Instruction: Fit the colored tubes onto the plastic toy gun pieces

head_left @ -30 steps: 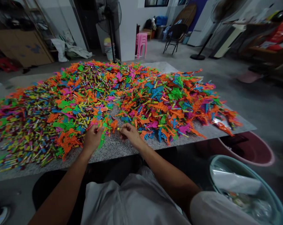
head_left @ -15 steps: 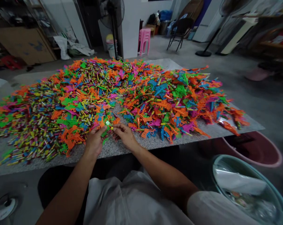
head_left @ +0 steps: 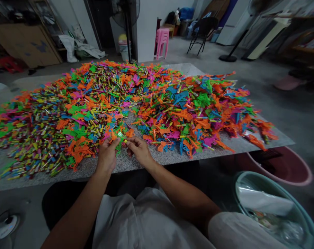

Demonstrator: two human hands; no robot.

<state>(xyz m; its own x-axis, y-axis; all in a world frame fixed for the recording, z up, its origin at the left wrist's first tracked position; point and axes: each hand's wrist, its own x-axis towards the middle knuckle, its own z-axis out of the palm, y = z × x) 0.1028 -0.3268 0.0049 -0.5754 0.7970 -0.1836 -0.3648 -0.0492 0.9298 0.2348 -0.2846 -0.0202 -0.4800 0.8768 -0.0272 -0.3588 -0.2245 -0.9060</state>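
Note:
Near the front edge of the table, my left hand (head_left: 107,154) is closed on a green plastic toy gun (head_left: 118,146). Its top end glints in the light. My right hand (head_left: 140,150) pinches a small yellow tube (head_left: 125,140) against the front of that gun, the fingertips of both hands almost meeting. Whether the tube sits inside the gun is too small to tell. Left of my hands lies a broad heap of small coloured tubes (head_left: 46,138), with loose orange guns (head_left: 80,149) beside it. On the right is a pile of toy guns with tubes on them (head_left: 182,114).
The speckled grey table (head_left: 136,165) ends just before my lap. Below its right side stand a pink tub (head_left: 299,169) and a teal bin (head_left: 238,186) with plastic wrapping inside. Behind are a standing fan (head_left: 127,20), pink stools (head_left: 162,38) and a dark chair (head_left: 203,31).
Both hands stay together over the green toy gun and yellow tube, with hardly any movement. The whole view has shifted slightly.

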